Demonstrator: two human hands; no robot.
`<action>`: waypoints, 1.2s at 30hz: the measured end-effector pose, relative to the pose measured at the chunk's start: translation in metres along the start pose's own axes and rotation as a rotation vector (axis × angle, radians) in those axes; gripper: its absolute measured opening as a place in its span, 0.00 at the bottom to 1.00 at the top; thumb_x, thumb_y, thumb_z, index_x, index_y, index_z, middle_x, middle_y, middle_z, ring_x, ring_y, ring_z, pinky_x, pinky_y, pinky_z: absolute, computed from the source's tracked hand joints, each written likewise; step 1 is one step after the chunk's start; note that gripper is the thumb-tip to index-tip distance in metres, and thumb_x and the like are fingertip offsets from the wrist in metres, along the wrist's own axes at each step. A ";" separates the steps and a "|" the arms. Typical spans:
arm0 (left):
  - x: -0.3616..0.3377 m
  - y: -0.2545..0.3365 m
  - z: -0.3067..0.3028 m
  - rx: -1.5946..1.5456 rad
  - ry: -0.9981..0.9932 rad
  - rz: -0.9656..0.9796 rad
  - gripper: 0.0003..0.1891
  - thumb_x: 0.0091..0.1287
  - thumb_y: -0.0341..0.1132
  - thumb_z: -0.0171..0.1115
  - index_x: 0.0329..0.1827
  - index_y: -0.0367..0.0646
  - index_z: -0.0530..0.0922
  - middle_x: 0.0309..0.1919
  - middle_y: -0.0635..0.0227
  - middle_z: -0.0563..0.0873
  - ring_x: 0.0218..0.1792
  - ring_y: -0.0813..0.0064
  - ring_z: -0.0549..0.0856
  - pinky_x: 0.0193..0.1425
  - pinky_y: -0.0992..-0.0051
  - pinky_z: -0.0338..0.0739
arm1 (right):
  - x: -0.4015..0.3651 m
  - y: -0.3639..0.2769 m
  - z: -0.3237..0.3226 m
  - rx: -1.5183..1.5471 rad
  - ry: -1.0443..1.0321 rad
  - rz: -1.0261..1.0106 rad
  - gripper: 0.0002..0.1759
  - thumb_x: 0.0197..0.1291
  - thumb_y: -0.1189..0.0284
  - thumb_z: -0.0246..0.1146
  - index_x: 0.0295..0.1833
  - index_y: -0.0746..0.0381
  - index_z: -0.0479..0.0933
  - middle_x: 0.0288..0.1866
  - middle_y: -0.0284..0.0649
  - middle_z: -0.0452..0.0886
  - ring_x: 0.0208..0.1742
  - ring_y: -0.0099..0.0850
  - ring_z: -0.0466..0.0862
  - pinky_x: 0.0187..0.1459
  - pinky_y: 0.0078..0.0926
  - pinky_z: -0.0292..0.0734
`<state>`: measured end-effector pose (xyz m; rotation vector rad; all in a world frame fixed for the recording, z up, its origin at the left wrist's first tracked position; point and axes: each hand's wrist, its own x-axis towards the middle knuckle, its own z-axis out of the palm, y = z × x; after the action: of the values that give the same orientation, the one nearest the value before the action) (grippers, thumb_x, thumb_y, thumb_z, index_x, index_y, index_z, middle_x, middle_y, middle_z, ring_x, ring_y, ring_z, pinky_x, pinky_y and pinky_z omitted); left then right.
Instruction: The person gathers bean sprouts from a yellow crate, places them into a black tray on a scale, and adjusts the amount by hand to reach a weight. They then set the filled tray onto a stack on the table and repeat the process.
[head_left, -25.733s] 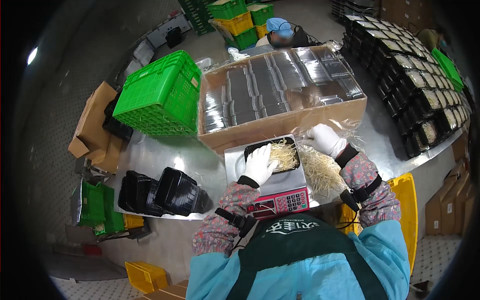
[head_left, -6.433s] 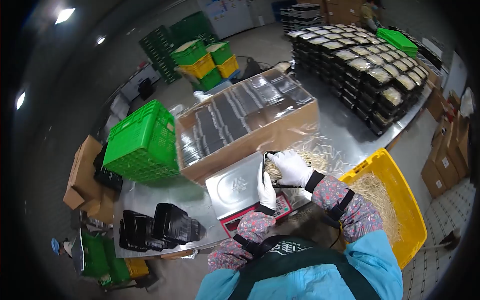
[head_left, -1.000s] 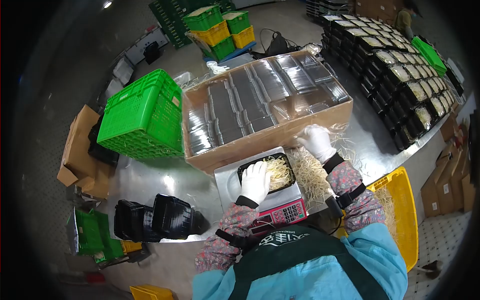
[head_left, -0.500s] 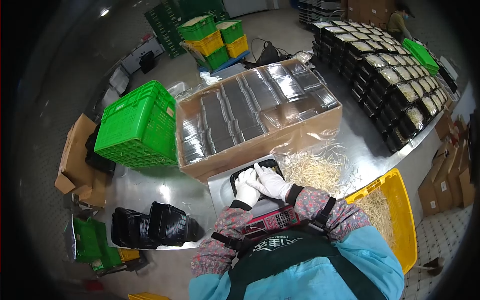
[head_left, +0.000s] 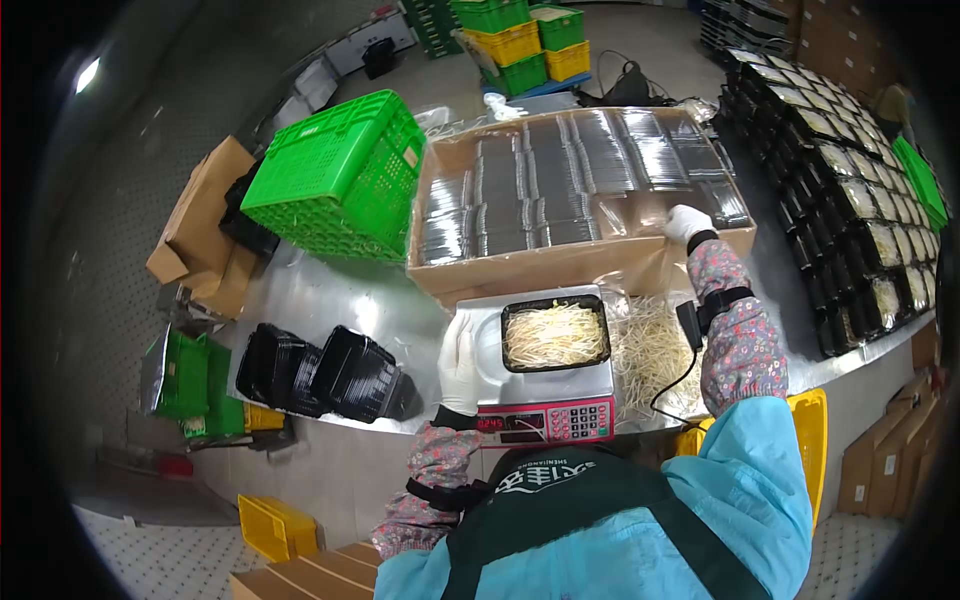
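A black plastic tray (head_left: 556, 335) filled with pale bean sprouts rests on the steel pan of a digital scale (head_left: 481, 329). Red digits glow on the scale's display. Along the pan's left edge lies my white-gloved left hand (head_left: 459, 364), its fingers stretched out, beside the tray and apart from it. My right hand (head_left: 688, 224), gloved too, reaches over the front right rim of a cardboard box (head_left: 530, 270) packed with clear plastic lids (head_left: 556, 160). Its fingers are curled in at the lids, and what they pinch is hidden.
Loose sprouts (head_left: 650, 350) lie right of the scale, above a yellow crate (head_left: 808, 440). Nested black trays (head_left: 352, 375) sit left on the steel table. A green crate (head_left: 335, 175) stands behind them. Stacked filled trays (head_left: 840, 170) line the right side.
Both hands have left the sprout tray, uncovering it. My left hand moved to the scale's left side; my right reached forward and right to the lid box. The view has shifted.
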<state>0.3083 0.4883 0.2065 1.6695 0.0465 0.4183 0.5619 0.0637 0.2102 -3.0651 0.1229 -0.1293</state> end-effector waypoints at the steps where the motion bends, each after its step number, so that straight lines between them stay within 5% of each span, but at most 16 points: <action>1: -0.005 0.001 -0.008 -0.021 -0.005 -0.029 0.21 0.78 0.31 0.48 0.71 0.31 0.67 0.66 0.54 0.75 0.68 0.65 0.74 0.73 0.69 0.66 | 0.007 0.002 -0.005 0.087 -0.184 0.012 0.14 0.53 0.59 0.66 0.45 0.50 0.86 0.41 0.40 0.87 0.50 0.38 0.85 0.63 0.51 0.67; 3: -0.015 -0.001 -0.021 -0.042 -0.027 -0.087 0.21 0.79 0.32 0.48 0.72 0.32 0.66 0.66 0.53 0.74 0.67 0.64 0.75 0.72 0.68 0.68 | 0.003 -0.004 0.000 0.139 0.123 -0.100 0.04 0.49 0.68 0.68 0.32 0.50 0.86 0.35 0.37 0.87 0.43 0.40 0.86 0.50 0.40 0.78; 5: -0.025 -0.006 -0.030 -0.038 -0.058 -0.146 0.21 0.79 0.33 0.48 0.72 0.33 0.66 0.67 0.53 0.74 0.66 0.64 0.75 0.71 0.68 0.69 | -0.004 -0.004 0.002 0.186 0.205 -0.135 0.04 0.48 0.68 0.69 0.32 0.51 0.86 0.35 0.39 0.87 0.41 0.41 0.86 0.45 0.38 0.80; 7: -0.032 -0.007 -0.036 -0.032 -0.049 -0.164 0.20 0.78 0.31 0.49 0.69 0.32 0.69 0.63 0.54 0.78 0.63 0.66 0.79 0.68 0.69 0.71 | -0.011 -0.001 -0.003 0.115 0.203 -0.189 0.06 0.49 0.68 0.68 0.35 0.50 0.86 0.36 0.40 0.87 0.42 0.40 0.86 0.46 0.36 0.81; 10: -0.033 0.001 -0.047 -0.014 -0.025 -0.211 0.18 0.76 0.29 0.52 0.65 0.29 0.72 0.58 0.56 0.82 0.58 0.69 0.82 0.65 0.72 0.74 | -0.020 0.008 -0.027 0.243 0.516 -0.314 0.08 0.55 0.66 0.68 0.41 0.54 0.85 0.39 0.40 0.87 0.41 0.41 0.85 0.44 0.37 0.81; 12: -0.030 -0.002 -0.051 -0.025 -0.067 -0.226 0.19 0.78 0.32 0.50 0.67 0.31 0.71 0.60 0.54 0.80 0.60 0.67 0.81 0.66 0.70 0.73 | -0.042 -0.001 -0.072 0.603 0.652 -0.416 0.11 0.63 0.73 0.66 0.51 0.57 0.83 0.47 0.42 0.87 0.47 0.33 0.86 0.51 0.27 0.79; 14: -0.028 0.000 -0.045 -0.054 -0.099 -0.248 0.20 0.79 0.34 0.48 0.69 0.33 0.69 0.60 0.54 0.79 0.61 0.65 0.80 0.67 0.68 0.73 | -0.078 -0.018 -0.120 1.022 0.478 -0.375 0.15 0.69 0.77 0.60 0.60 0.65 0.78 0.51 0.37 0.85 0.49 0.21 0.81 0.51 0.19 0.76; 17: -0.021 0.016 -0.022 -0.199 -0.089 -0.236 0.24 0.80 0.40 0.48 0.72 0.34 0.65 0.61 0.55 0.79 0.60 0.65 0.80 0.65 0.68 0.74 | -0.130 -0.039 -0.149 1.432 0.148 -0.306 0.20 0.69 0.75 0.61 0.65 0.64 0.75 0.44 0.31 0.84 0.33 0.13 0.77 0.36 0.10 0.72; 20: -0.014 0.050 -0.005 -0.430 -0.080 -0.122 0.24 0.78 0.36 0.53 0.72 0.35 0.64 0.59 0.57 0.80 0.54 0.68 0.83 0.60 0.70 0.77 | -0.188 -0.081 -0.139 1.473 -0.010 -0.318 0.23 0.67 0.73 0.63 0.67 0.63 0.73 0.39 0.30 0.83 0.29 0.13 0.77 0.29 0.12 0.72; 23: -0.018 0.044 0.002 -0.250 -0.314 -0.173 0.21 0.73 0.29 0.58 0.68 0.34 0.69 0.52 0.62 0.83 0.46 0.75 0.84 0.51 0.75 0.81 | -0.230 -0.107 -0.095 1.637 -0.363 -0.342 0.32 0.67 0.75 0.62 0.74 0.60 0.62 0.39 0.32 0.81 0.30 0.17 0.79 0.29 0.14 0.76; 25: -0.027 0.040 0.007 -0.248 -0.278 -0.327 0.13 0.69 0.24 0.61 0.55 0.34 0.78 0.37 0.69 0.85 0.34 0.82 0.84 0.42 0.81 0.81 | -0.247 -0.116 -0.069 1.652 -0.440 -0.279 0.36 0.66 0.78 0.62 0.77 0.58 0.57 0.41 0.32 0.78 0.32 0.18 0.79 0.30 0.15 0.75; 29: -0.019 -0.013 0.015 -0.032 -0.154 -0.164 0.13 0.68 0.27 0.63 0.54 0.36 0.81 0.36 0.70 0.86 0.34 0.81 0.84 0.40 0.80 0.80 | -0.233 -0.107 -0.029 0.883 -0.191 -0.446 0.26 0.68 0.72 0.61 0.71 0.56 0.68 0.31 0.42 0.80 0.30 0.33 0.83 0.34 0.30 0.78; 31: -0.002 -0.016 0.020 0.312 -0.102 -0.005 0.12 0.68 0.31 0.65 0.52 0.39 0.83 0.38 0.66 0.87 0.36 0.75 0.85 0.43 0.77 0.79 | -0.212 -0.114 -0.013 0.719 0.111 -0.498 0.19 0.69 0.62 0.59 0.62 0.56 0.74 0.37 0.52 0.85 0.37 0.47 0.86 0.39 0.42 0.80; 33: 0.022 -0.042 0.025 0.580 -0.035 0.187 0.15 0.69 0.41 0.61 0.52 0.41 0.84 0.45 0.58 0.86 0.42 0.58 0.85 0.52 0.64 0.78 | -0.190 -0.123 0.005 0.565 0.250 -0.485 0.16 0.69 0.60 0.59 0.56 0.56 0.77 0.32 0.49 0.84 0.34 0.45 0.86 0.37 0.42 0.80; 36: 0.049 -0.050 0.031 0.814 -0.158 0.140 0.16 0.70 0.43 0.60 0.51 0.41 0.85 0.44 0.56 0.87 0.43 0.56 0.85 0.54 0.63 0.77 | -0.172 -0.133 0.012 0.299 0.154 -0.377 0.16 0.70 0.56 0.55 0.48 0.55 0.80 0.26 0.45 0.84 0.30 0.45 0.85 0.35 0.44 0.79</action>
<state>0.3735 0.4795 0.1679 2.5146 -0.0229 0.3948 0.4027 0.2108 0.1940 -2.7401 -0.4280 -0.3670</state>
